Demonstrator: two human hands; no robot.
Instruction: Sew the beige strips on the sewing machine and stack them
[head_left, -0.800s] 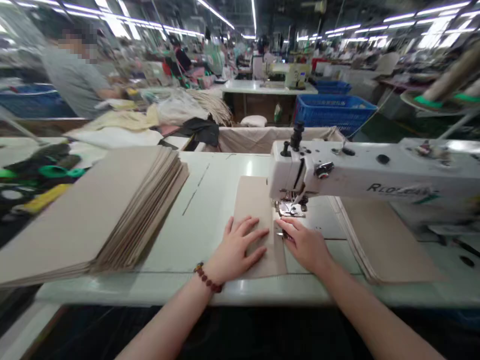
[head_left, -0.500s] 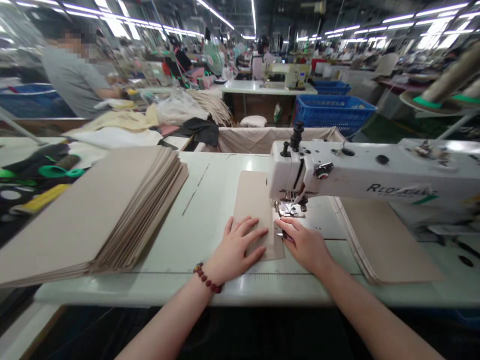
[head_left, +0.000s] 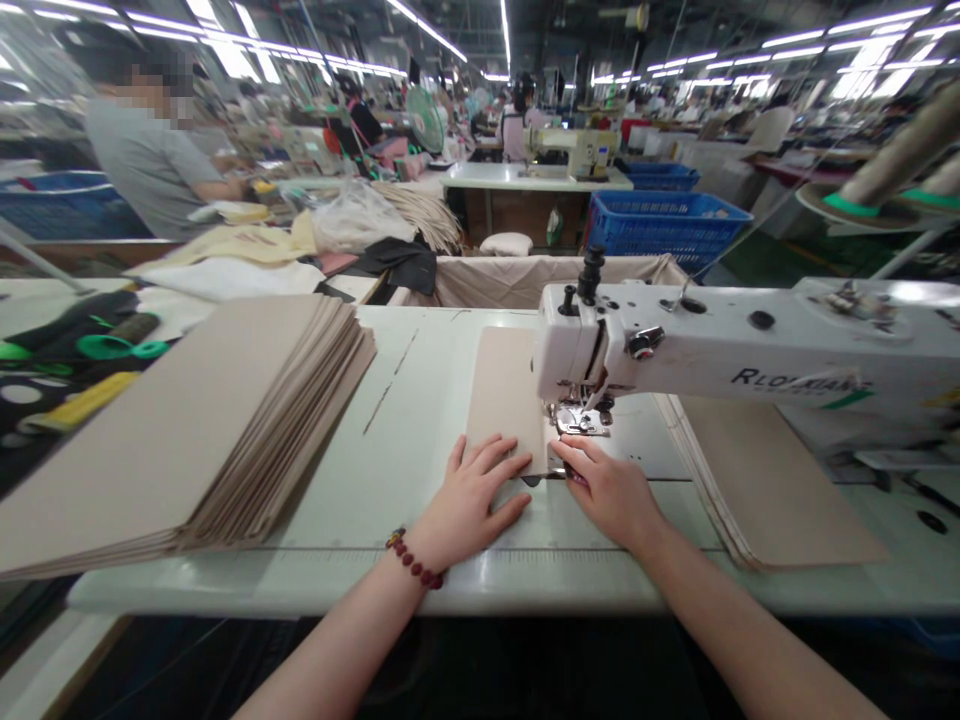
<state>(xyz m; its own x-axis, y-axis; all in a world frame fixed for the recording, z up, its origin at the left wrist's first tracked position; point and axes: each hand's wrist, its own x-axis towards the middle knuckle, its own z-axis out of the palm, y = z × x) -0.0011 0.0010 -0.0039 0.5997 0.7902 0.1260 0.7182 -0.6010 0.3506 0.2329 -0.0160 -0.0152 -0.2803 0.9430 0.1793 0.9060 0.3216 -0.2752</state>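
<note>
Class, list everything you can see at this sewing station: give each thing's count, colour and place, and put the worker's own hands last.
sewing machine: one, white, right half of the table.
beige panel: one, flat under the machine's presser foot.
stack of panels: one tall pile, beige, left on the table.
second stack: one low pile, beige, under the machine's arm at right.
table: one, pale green-white.
thread cones: several, green-ended, far left.
blue crates: at least two, behind the table.
co-worker: one, grey shirt, back left.
bead bracelet: one, dark red, left wrist.
left hand: flat on the panel's near edge.
right hand: fingertips by the presser foot.
</note>
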